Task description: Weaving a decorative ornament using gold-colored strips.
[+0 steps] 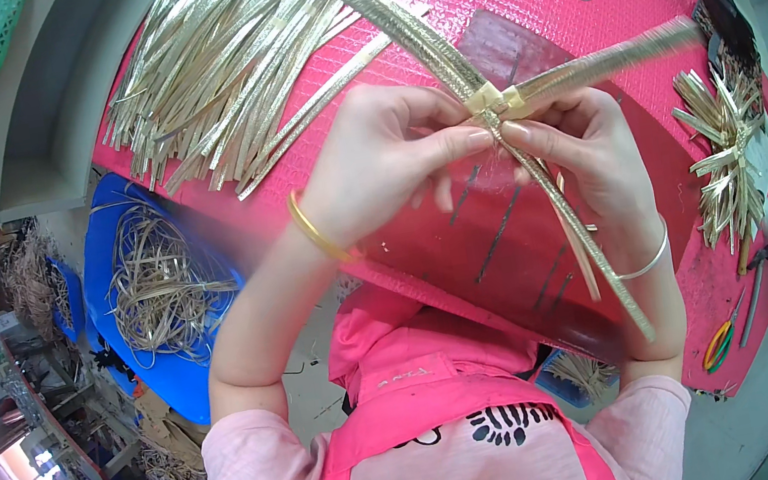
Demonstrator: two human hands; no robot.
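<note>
Gold metallic strips meet between my two hands above the table. One strip [407, 35] runs up and to the left, and another gold strip [622, 61] reaches right, its outer end blurred. Cream wrapping shows where they come together. A narrower gold strip [600, 271] hangs down toward my right forearm. My left hand [377, 166] pinches the joint from the left with thumb and fingers. From the right, my right hand [592, 157] pinches the same joint, its thumb tip close to the left thumb. Some fingers of both hands are hidden behind the strips.
A large pile of gold strips [226, 64] covers the pink table's far left. Tied gold bundles [724, 156], a hammer [756, 292] and colourful-handled scissors [719, 346] lie at right. A dark red mat [508, 260] lies beneath my hands. Scraps fill a blue bin [177, 388] at left.
</note>
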